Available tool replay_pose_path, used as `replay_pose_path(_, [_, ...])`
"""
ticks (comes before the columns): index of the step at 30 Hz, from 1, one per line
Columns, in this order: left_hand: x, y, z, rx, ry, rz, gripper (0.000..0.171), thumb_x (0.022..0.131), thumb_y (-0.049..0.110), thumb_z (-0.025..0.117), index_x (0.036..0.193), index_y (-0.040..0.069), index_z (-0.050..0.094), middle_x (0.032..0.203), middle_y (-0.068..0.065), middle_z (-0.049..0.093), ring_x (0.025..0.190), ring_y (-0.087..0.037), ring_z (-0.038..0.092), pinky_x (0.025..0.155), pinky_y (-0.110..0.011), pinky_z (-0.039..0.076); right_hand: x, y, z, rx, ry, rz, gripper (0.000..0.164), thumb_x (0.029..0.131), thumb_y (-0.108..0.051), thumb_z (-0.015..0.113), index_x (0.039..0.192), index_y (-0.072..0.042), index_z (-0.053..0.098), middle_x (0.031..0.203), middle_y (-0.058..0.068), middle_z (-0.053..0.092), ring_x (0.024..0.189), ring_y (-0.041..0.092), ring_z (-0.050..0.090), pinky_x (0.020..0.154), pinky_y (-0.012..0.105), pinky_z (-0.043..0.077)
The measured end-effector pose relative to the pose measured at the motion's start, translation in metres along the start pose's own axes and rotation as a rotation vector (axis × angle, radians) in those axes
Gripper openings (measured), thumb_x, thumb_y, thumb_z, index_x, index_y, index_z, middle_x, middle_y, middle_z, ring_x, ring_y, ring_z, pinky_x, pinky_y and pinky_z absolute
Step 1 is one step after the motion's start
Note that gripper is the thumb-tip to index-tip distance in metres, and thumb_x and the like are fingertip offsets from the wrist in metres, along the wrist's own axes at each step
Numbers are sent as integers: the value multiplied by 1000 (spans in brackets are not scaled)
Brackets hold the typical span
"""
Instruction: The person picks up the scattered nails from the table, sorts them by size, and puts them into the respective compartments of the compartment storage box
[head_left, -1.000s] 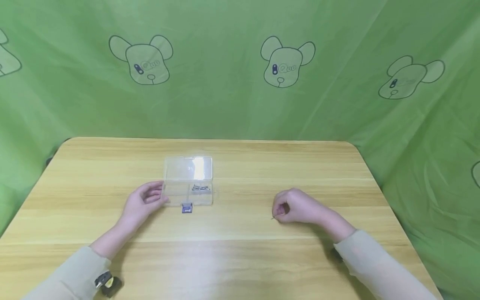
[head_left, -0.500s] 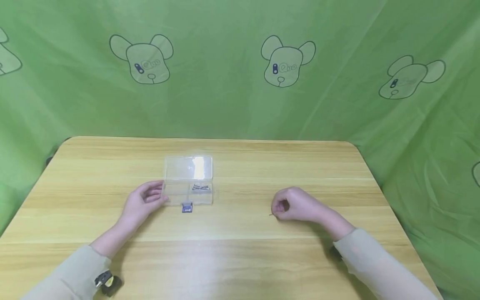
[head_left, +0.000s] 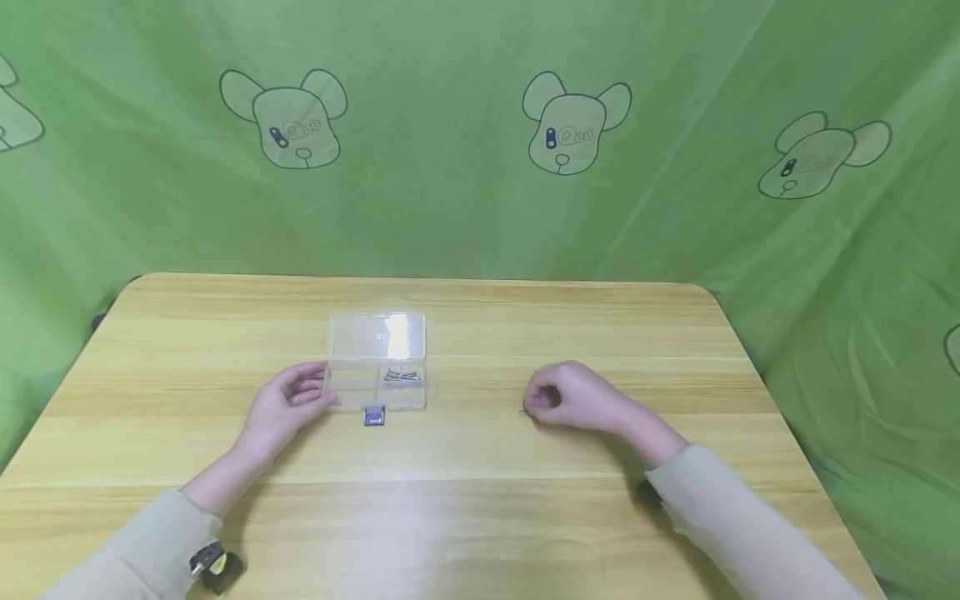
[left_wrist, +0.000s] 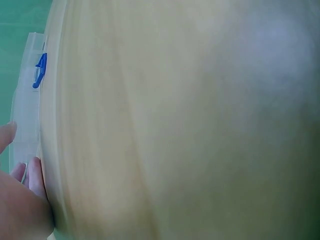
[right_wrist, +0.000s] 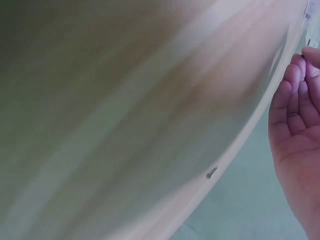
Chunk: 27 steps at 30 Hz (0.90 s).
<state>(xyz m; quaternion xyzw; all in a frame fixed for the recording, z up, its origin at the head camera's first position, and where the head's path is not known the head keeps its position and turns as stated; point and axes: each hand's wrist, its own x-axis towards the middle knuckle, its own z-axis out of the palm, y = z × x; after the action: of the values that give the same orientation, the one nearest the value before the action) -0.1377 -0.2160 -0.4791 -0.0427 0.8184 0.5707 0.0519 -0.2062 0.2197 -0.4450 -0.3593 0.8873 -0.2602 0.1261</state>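
A clear plastic box [head_left: 348, 387] lies with its lid [head_left: 360, 335] raised at the back and a blue latch [head_left: 374, 416] at the front. Several thin metal screws [head_left: 402, 376] lie crossed in its right compartment. My left hand [head_left: 273, 412] grips the box's left end, thumb at the front corner and fingers behind. To the right of the box, my right hand [head_left: 581, 398] pinches a small screw [head_left: 522, 411] between thumb and index finger; only its thin end shows. In the right wrist view, the curled fingers [right_wrist: 281, 107] mostly hide it.
Another small screw [right_wrist: 212, 173] lies on the wooden table [head_left: 480, 533], seen in the right wrist view. A green curtain [head_left: 435, 217] with bear-head prints hangs behind and beside the table. A dark wrist camera [head_left: 222, 571] sits at the left sleeve.
My right hand has moved left and slightly farther from me, toward the box, with the screw in its fingers. The left hand and the box have stayed still.
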Motion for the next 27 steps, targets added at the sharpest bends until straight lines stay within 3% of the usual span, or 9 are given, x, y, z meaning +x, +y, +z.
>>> replay_pose_path(27, [0,3,-1,17,-3,-8,63,98,8,75,153,-7,47,147,-31,58,133,-44,61,94,-1,51,76,-44,15,44,10,-50,4,90,-10,80,94,-10,78,88,0,77,80,6,64,77,19,61])
